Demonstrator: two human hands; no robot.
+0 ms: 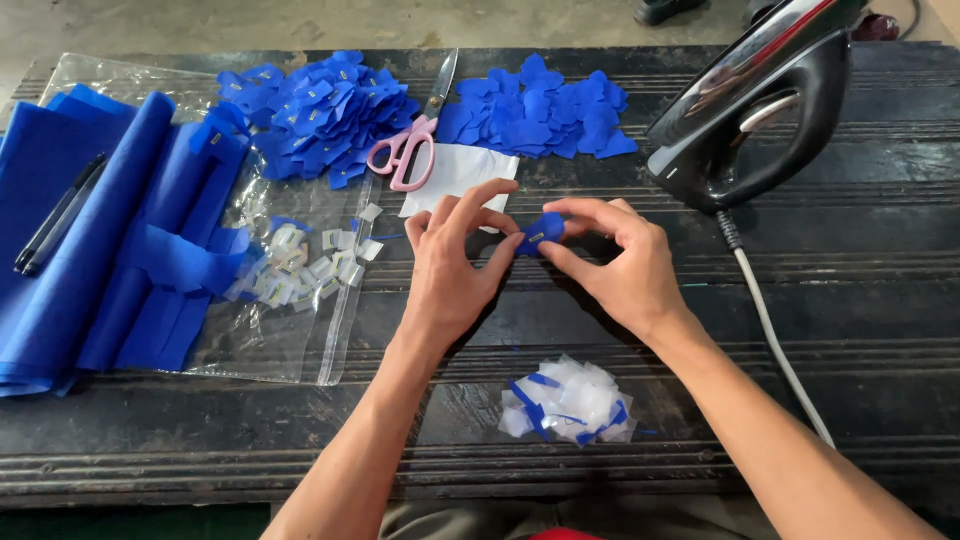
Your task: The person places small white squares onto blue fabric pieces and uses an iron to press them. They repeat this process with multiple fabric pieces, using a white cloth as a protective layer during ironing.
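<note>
A: What's being held?
B: Small blue fabric piece [545, 230] with a tiny pale label on it, folded-looking, above the middle of the dark wooden table [860, 300].
A: Hands?
B: Left hand [450, 270] pinches its left end, fingers spread. Right hand [615, 265] is closed around its right side, thumb under.
A: Nearby?
B: White sheet [450, 175] just behind the hands, pink-handled scissors [410, 145] on it. Pile of white and blue scraps [570, 402] toward the near edge.
A: Further out?
B: Two heaps of blue pieces [535, 110] along the far edge, black iron [760, 110] at the far right corner, folded blue cloth [90, 240] and a clear bag [290, 330] of small white labels [300, 262] on the left.
</note>
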